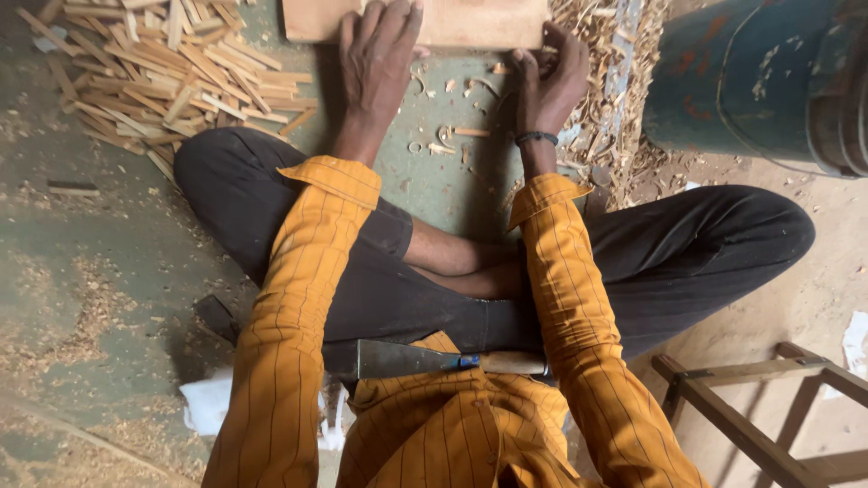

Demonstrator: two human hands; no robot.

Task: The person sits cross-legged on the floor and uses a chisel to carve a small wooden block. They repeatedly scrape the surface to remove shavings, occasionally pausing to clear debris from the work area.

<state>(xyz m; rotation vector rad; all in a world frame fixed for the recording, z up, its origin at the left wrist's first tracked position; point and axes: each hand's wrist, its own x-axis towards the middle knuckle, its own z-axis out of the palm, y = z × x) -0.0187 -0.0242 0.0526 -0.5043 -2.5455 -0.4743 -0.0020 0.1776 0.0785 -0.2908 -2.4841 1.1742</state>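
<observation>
The left hand [378, 56] lies flat on the board [452, 20] at the floor's far edge; the right hand [550, 79] curls loosely, grasping nothing visible. The chisel [434, 360] in the lap could slip and cut.

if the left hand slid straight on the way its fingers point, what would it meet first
The left hand already lies flat on the wooden block, fingers pointing to the frame's top edge. Going on, it would only cross more block; what lies past is out of frame.

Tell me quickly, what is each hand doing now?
Left hand: open, lying flat on the wooden board.
Right hand: fingers curled at the board's edge; a grip cannot be told.
</observation>
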